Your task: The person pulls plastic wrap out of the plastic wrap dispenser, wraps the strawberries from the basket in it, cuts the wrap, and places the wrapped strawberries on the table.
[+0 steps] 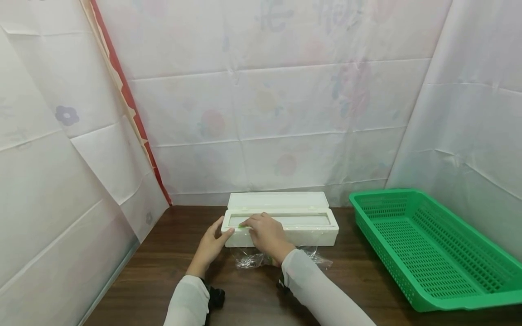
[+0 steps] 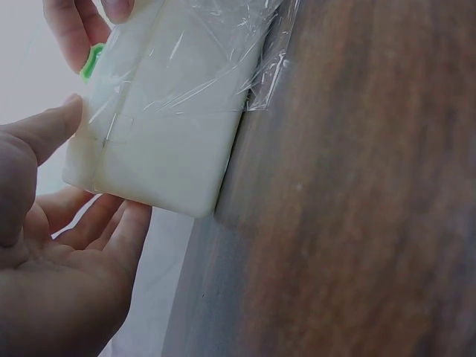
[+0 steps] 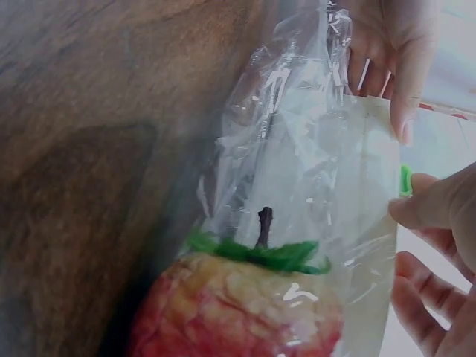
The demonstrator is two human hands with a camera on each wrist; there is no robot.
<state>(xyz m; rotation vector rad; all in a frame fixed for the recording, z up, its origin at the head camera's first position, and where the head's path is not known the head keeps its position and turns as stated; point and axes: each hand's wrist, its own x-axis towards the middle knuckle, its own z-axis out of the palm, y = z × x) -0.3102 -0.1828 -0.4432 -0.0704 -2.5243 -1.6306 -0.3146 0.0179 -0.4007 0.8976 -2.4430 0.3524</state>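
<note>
A long white cling film box (image 1: 314, 237) stands on the table with its lid (image 1: 277, 199) tipped back. My left hand (image 1: 210, 249) grips the box's left end, thumb at the front top edge and fingers around the end wall. On the top front edge, my right hand (image 1: 267, 233) pinches a small green slider (image 3: 406, 180) near the left end. Clear cling film (image 3: 290, 149) hangs down the front of the box onto the table. A red and yellow fruit (image 3: 238, 312) with green leaves and a dark stem lies against the film, mostly hidden under my right wrist in the head view.
To the right stands a green perforated plastic basket (image 1: 412, 290). The dark wooden table (image 1: 151, 285) meets white printed sheets (image 1: 285, 113) hung at the back and both sides. Black wrist straps show at both cuffs.
</note>
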